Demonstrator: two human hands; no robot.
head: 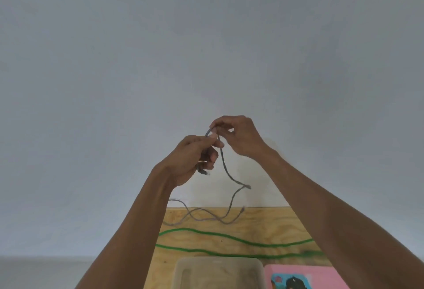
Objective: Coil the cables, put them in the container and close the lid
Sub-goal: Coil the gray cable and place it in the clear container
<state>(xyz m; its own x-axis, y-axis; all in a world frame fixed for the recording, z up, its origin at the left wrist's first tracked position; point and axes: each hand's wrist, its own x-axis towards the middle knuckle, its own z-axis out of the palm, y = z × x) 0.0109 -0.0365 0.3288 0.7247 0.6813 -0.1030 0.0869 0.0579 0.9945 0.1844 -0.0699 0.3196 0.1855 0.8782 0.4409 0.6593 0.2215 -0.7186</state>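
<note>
1. Low in the view, one clear box (219, 271) sits on the wooden table (270, 224), its top open; only the far part of it shows, and nothing can be seen inside that part
2. Just right of the box lies one pink lid (296, 271), flat on the table, with a coloured picture on it; box and lid sit side by side, and I cannot tell whether they touch
3. Two cables are in view, neither in the box: one grey cable (223, 162) and one green cable (229, 238)
4. Both hands are raised in front of the pale wall (91, 82), close together, each gripping the grey cable
5. Left hand (191, 158) is curled shut around the cable, with one plug end poking out below the fist
6. Right hand (238, 136) pinches the cable between thumb and fingertips, just above the left hand; a short arc of cable bridges the two hands
7. From the right hand the grey cable hangs down, kinks to the right, then drops to the table, where the rest lies in loose curves along the far edge near the wall, with its other plug end lying there
8. Green cable lies on the table in two long runs, between the grey curves and the box, passing under the right forearm
</note>
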